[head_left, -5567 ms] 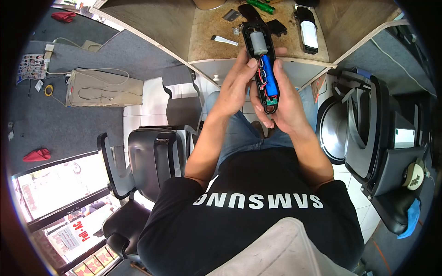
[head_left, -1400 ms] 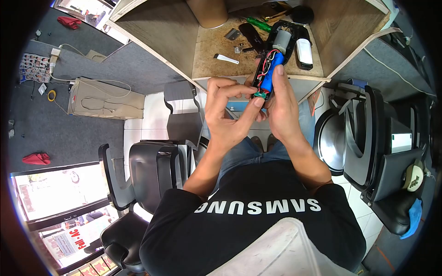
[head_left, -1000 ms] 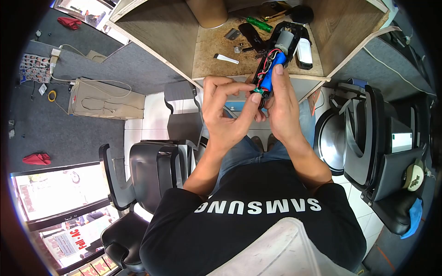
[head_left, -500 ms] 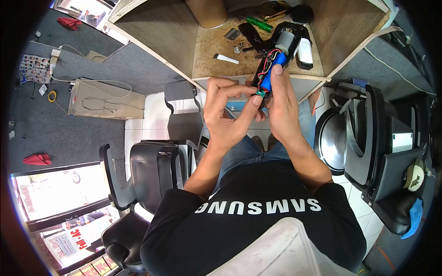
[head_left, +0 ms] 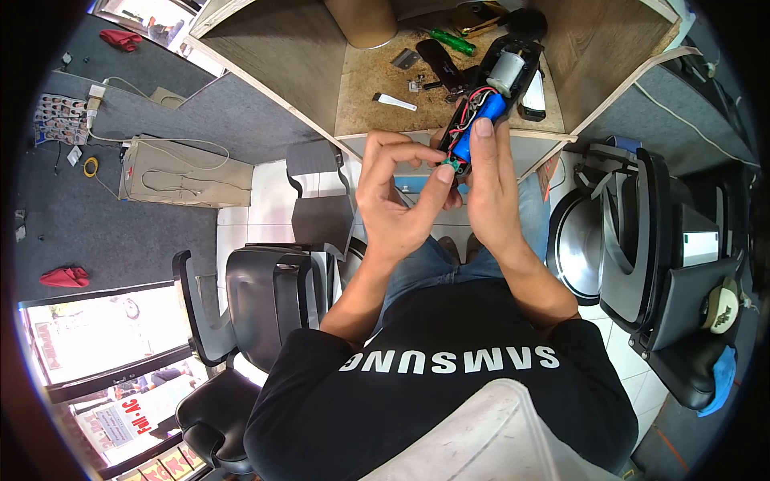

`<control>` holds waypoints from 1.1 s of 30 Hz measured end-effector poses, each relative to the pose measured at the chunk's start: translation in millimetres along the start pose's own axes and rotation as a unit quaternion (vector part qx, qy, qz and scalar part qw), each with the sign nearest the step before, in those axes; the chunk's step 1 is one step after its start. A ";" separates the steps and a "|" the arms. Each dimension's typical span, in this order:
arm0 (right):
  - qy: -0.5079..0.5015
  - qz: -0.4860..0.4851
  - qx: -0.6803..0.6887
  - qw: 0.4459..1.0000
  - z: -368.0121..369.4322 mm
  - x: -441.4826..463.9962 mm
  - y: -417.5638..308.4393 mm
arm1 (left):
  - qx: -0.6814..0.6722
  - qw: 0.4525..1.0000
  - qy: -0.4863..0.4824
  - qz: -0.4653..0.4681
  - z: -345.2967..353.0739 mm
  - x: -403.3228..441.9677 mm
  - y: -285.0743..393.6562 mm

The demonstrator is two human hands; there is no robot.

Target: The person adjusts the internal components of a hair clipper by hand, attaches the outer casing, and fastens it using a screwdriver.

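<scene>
Around the black casing, beyond its near end, a wooden cabinet with a stained surface inside. Well left of the casing, nearer the body, a black chair. Beyond the casing, to its left, a brown cylinder. At the casing's near left side, the left hand, thumb and forefinger in a pinch. Along its right side, the right hand, gripping it, thumb laid over a blue battery. Between both hands, the casing itself, tilted rightward, far end overlapping the surface in view; cannot tell how high above. Partly hidden behind the casing, a white-and-black clipper. Left of its far end, a long black part and a green screwdriver. Farther left of it, a white-bladed piece. Inside its far end, a silver motor. At its near end, pinched by left fingertips, a green circuit board.
</scene>
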State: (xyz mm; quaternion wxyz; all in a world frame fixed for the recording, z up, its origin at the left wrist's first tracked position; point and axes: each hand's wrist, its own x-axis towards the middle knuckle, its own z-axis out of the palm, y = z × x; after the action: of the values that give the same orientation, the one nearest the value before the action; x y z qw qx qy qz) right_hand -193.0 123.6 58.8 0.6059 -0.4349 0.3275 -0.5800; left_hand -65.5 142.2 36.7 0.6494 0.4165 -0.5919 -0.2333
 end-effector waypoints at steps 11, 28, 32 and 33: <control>-0.007 -0.021 -0.036 0.999 -1.5 0.4 3.4 | -0.152 0.979 -0.033 -0.131 2.7 5.0 17.4; 0.008 -0.039 -0.016 0.999 -3.5 4.1 11.7 | -0.168 0.952 -0.080 -0.241 17.8 -12.4 7.5; 0.001 -0.031 0.007 0.999 -6.2 3.2 10.7 | -0.218 0.939 -0.108 -0.243 16.0 -9.0 13.2; -0.002 -0.029 0.009 1.000 -7.7 3.8 11.8 | -0.231 0.934 -0.113 -0.246 15.9 -8.5 14.1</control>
State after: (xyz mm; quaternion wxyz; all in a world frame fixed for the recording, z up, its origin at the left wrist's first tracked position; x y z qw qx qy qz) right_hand -194.7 118.2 45.4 0.5935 -0.4402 0.3079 -0.5994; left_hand -85.1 152.4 42.5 0.5784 0.3584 -0.4703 -0.5620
